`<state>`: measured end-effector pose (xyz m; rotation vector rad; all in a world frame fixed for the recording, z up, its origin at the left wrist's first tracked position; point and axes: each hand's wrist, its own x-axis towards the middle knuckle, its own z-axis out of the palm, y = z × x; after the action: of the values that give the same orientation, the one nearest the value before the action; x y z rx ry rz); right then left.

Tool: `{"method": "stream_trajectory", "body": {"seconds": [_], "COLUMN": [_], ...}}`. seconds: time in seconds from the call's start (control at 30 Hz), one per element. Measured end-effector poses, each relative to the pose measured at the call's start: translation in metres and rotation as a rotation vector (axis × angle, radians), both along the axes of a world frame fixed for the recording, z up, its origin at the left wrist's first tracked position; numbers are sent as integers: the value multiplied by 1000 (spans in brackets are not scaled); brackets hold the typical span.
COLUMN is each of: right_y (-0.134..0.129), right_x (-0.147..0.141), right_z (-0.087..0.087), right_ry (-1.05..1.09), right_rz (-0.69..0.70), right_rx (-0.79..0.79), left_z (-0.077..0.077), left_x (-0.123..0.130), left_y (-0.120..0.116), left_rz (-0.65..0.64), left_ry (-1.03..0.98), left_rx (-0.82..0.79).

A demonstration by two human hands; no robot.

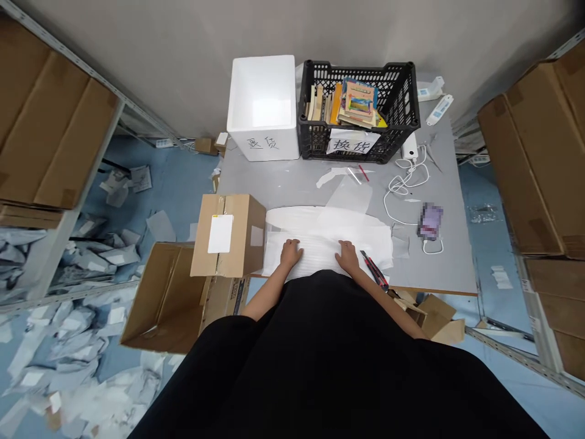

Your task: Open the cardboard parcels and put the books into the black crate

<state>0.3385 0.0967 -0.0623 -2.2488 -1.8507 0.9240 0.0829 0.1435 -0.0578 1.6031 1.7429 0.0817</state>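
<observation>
Black crate (356, 64) of books (354, 103); white foam box (283, 143).

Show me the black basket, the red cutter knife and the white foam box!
black basket (359, 67), head view, back top rim
red cutter knife (375, 269), head view, middle of the handle
white foam box (262, 145), head view, front wall
</observation>
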Motion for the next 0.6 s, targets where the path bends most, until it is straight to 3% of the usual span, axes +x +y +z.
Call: {"method": "stream_trajectory", "body": {"seconds": [0.1, 0.27, 0.43, 0.6], "right_y": [-5, 4, 39, 86], "right_x": [-3, -9, -37, -89], "right_z": [2, 7, 16, 27], "right_ry": [-23, -20, 9, 59], "right_rz": [14, 82, 229, 375], "right_rx": [60, 148, 205, 250], "left_z": [2, 2, 1, 7], "left_x": [-6, -31, -67, -98], "left_y": [-10, -44, -88, -127], "left_rz": [50, 268, 569, 859], "left_ry": [-42, -122, -144, -136], "left_rx": [39, 136, 246, 346]}}
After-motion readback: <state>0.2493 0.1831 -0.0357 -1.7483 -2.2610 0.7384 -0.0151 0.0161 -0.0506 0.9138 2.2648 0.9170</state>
